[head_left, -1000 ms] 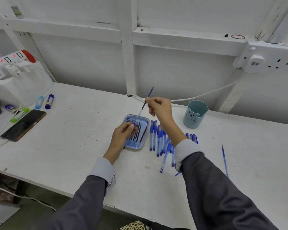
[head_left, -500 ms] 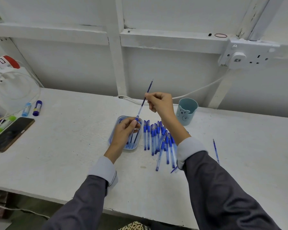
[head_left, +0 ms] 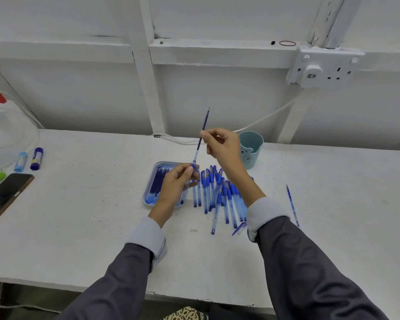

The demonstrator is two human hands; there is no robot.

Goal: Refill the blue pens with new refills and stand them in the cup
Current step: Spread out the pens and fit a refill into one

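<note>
My right hand (head_left: 222, 146) pinches a thin blue refill (head_left: 203, 128) that points up and away, its lower end at the mouth of a pen barrel (head_left: 189, 179). My left hand (head_left: 176, 185) grips that barrel above the blue tray (head_left: 149, 199), which holds several refills. Several blue pens (head_left: 219, 195) lie in a loose pile on the table right of the tray. The light blue cup (head_left: 252, 148) with a bear face stands behind my right hand, partly hidden by it.
A single blue refill (head_left: 292, 205) lies alone to the right. A small blue cap piece (head_left: 239, 228) sits by my right cuff. A phone (head_left: 5, 197), glue sticks (head_left: 36, 155) and a marker lie far left. A white cable (head_left: 263, 118) runs from the wall socket (head_left: 321, 68).
My left hand rose from the tray with the pen barrel. The refill's lower end now meets the barrel's mouth. The camera view shifted left to right across the table.
</note>
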